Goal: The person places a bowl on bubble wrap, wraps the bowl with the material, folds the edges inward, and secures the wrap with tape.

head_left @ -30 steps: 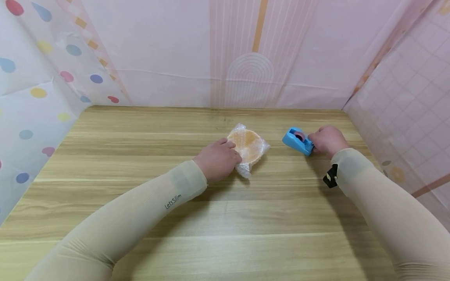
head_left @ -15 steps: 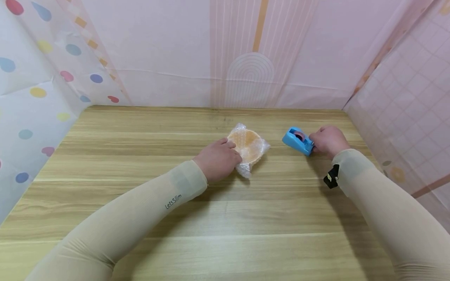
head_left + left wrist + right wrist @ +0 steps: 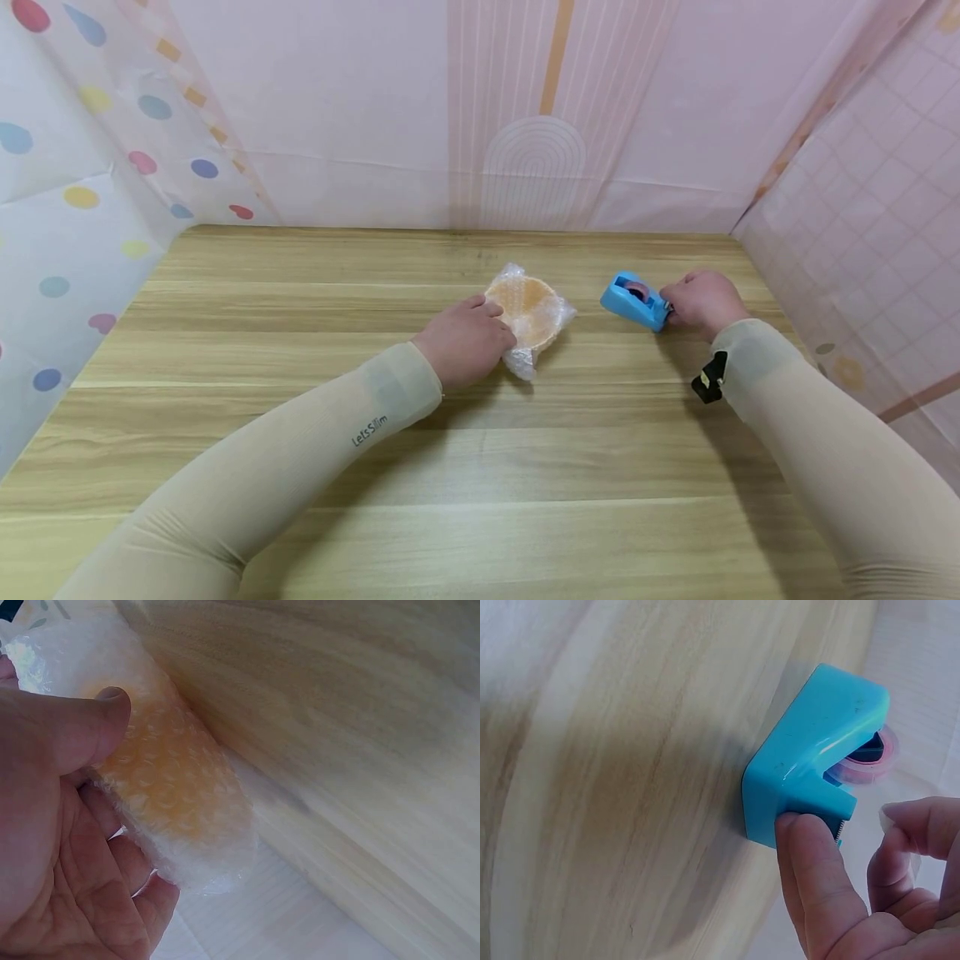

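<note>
A flat round orange thing in bubble wrap [image 3: 528, 312] lies near the middle of the wooden table. My left hand [image 3: 467, 342] grips its left side, and in the left wrist view the thumb [image 3: 94, 727] is on top with fingers curled beneath. To the right is a blue tape dispenser [image 3: 633, 300] with a pinkish tape roll [image 3: 866, 765]. At its cutter end is my right hand [image 3: 703, 300]. Two fairly straight fingers [image 3: 817, 855] touch the dispenser beside the toothed cutter, while thumb and another finger come together in a pinch; the clear tape end there is barely visible.
The wood-grain table [image 3: 480, 483] runs back to a pink patterned wall covering [image 3: 360, 125]. Another patterned sheet [image 3: 885, 233] borders the right side, and a dotted one [image 3: 75, 250] the left. A small black device [image 3: 707, 379] sits at the right wrist.
My right hand has shifted very slightly to the right, and the tape dispenser a touch to the left. The left hand and the bubble-wrapped thing have stayed put.
</note>
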Available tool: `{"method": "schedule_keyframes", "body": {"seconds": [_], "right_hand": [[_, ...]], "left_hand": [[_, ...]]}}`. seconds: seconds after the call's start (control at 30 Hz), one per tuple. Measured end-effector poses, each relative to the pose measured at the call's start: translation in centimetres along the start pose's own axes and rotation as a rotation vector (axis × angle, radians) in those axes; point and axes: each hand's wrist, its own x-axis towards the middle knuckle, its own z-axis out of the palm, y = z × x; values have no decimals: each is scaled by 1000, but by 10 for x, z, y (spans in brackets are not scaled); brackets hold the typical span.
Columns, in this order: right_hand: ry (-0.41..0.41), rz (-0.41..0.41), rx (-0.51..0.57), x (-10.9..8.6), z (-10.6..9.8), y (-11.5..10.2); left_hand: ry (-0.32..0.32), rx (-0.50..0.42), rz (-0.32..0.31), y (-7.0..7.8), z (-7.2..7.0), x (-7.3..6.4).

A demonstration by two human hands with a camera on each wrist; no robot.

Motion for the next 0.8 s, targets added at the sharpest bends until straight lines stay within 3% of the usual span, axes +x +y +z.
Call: {"method": "schedule_keyframes", "body": {"seconds": [0.4,0.8], "right_hand": [[9,21,109,1,0,4],[-43,17,414,1,-1,8]], "left_hand": [[-2,-5,-4,0,1,0],[-15,-12,-6,0,0,0]]}}
